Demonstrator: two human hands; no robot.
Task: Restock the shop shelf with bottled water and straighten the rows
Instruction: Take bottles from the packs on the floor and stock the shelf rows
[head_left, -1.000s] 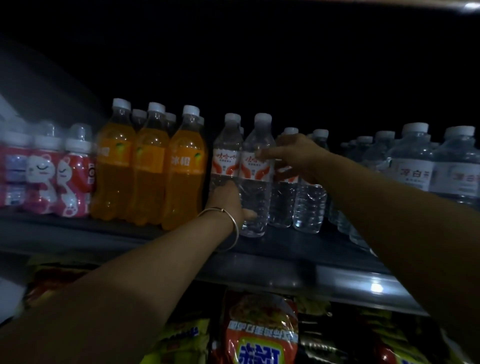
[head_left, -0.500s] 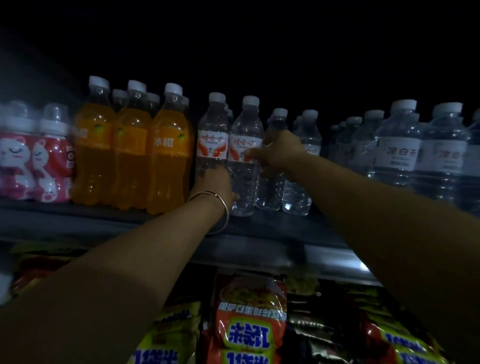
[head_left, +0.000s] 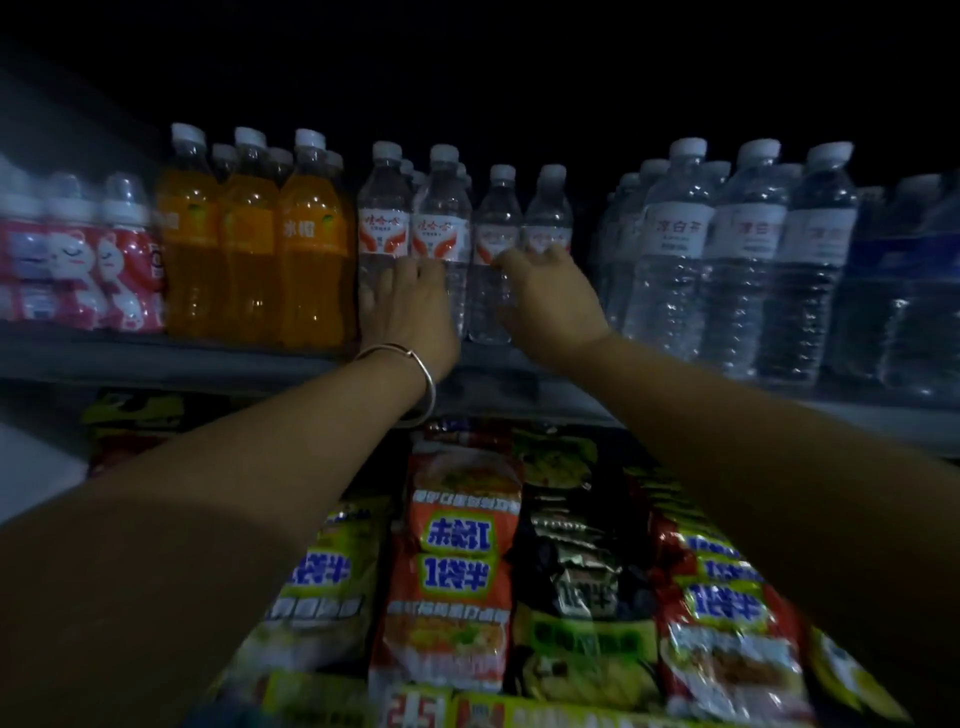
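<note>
Left hand (head_left: 408, 306) covers lower bodies of two front water bottles (head_left: 384, 208); finger contact not resolvable. Right hand (head_left: 550, 299) hides base of fourth bottle (head_left: 548, 208). Rear rows mostly occluded, only caps show. Pink bottles (head_left: 78, 260) blurred, cut by left edge. Snack packets (head_left: 457, 571) smeared, cropped at bottom.

light: dim, black above the bottle tops; furniture: grey shelf (head_left: 171, 358) running left to right, its front edge faintly lit at the right; below: lower tier of snack packets (head_left: 462, 561); left: pale blurred upright (head_left: 47, 130)
</note>
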